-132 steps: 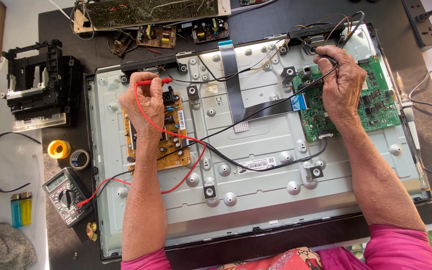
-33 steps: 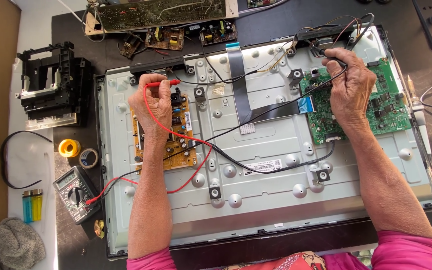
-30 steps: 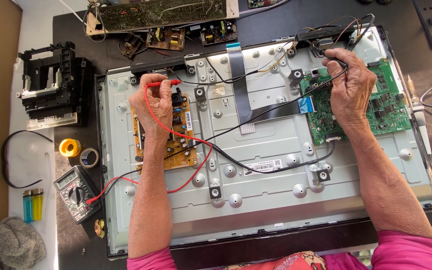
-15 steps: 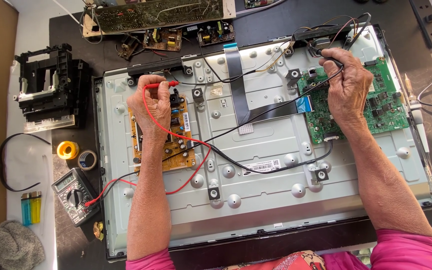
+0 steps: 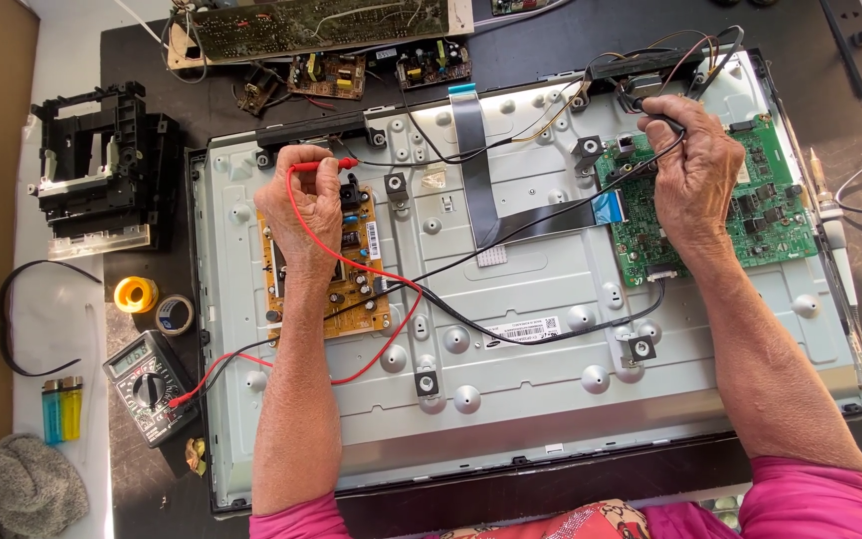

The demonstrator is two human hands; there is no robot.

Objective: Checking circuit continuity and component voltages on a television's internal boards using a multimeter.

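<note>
While my left hand [image 5: 301,205] pinches the light red probe [image 5: 323,164] at ten o'clock, my right hand [image 5: 695,175] grips the black probe [image 5: 662,122] at two o'clock; thin, stiff, best held by their handles.

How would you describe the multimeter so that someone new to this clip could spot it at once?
Start at the large grey metal back panel that fills the middle of the table, then go just past its lower left corner. The multimeter lies there on the dark mat, below a yellow solder spool and a tape roll. It alone has a round dial, with red and black leads running from it.
</note>
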